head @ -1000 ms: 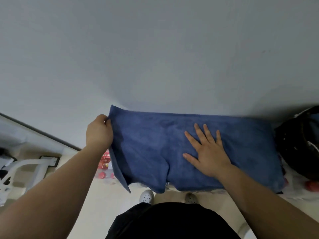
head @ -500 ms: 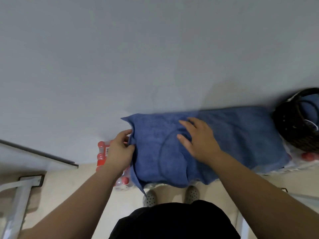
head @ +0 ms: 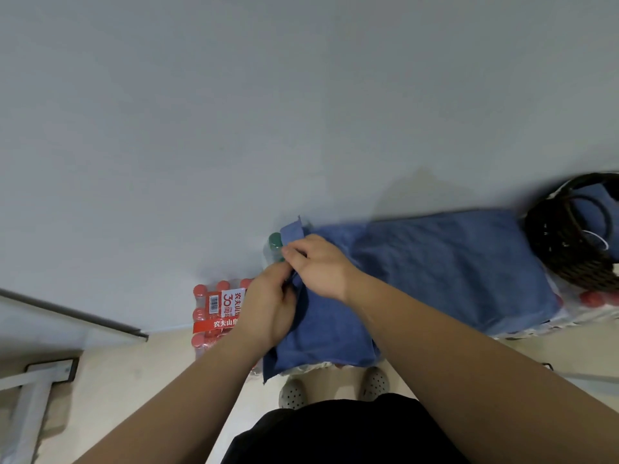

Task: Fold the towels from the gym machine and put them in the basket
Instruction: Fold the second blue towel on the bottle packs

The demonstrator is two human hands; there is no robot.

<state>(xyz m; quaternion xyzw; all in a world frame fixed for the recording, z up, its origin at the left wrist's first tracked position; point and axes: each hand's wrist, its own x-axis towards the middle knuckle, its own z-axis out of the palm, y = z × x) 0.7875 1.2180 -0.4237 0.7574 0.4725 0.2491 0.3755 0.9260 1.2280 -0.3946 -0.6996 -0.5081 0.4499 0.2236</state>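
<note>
A blue towel [head: 445,272] lies spread over stacked packs of bottled water against the grey wall. Both hands hold its left edge. My left hand [head: 268,306] pinches the lower part of that edge. My right hand [head: 318,266] grips the edge just above it, with a corner of the cloth sticking up past its fingers. A dark wicker basket [head: 562,249] stands at the right end of the towel, with blue cloth [head: 599,212] inside it.
A shrink-wrapped pack of red-capped water bottles [head: 214,309] stands on the floor to the left. A green-capped bottle [head: 275,241] shows beside the towel's corner. A white machine leg [head: 30,393] crosses the lower left. My shoes [head: 293,393] are at the bottom.
My right hand left the middle of the towel and moved left to join my left hand at the towel's left edge. The view shifted, so the basket shows more fully.
</note>
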